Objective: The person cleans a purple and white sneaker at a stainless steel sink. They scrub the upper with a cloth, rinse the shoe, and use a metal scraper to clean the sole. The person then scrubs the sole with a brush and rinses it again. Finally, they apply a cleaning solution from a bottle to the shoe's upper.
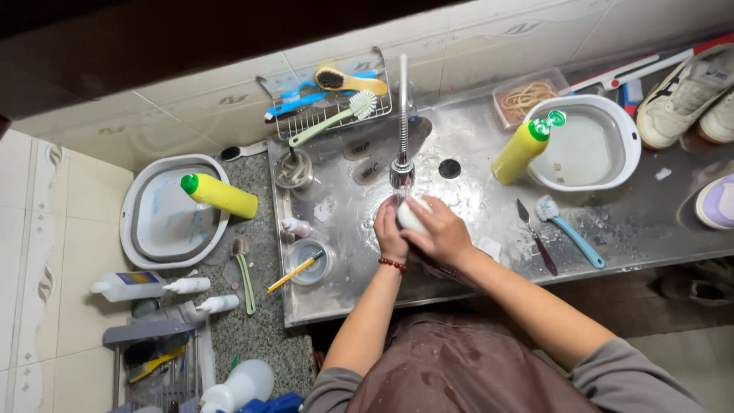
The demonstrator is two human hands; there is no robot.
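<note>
Both our hands clasp a small white object (410,214) under the tap (402,164).
We wrap our right hand (440,233) over it and our left hand (390,232) beside it, above the wet steel sink (344,291); a yellow bottle (523,147) and white basin (631,145) sit far right.

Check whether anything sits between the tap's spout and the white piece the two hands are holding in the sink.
Nothing visible does. The white piece sits directly under the tap spout, held between the left hand and right hand. The nearest loose things, a small scraper and blue-handled brush, lie off to the side.
</note>
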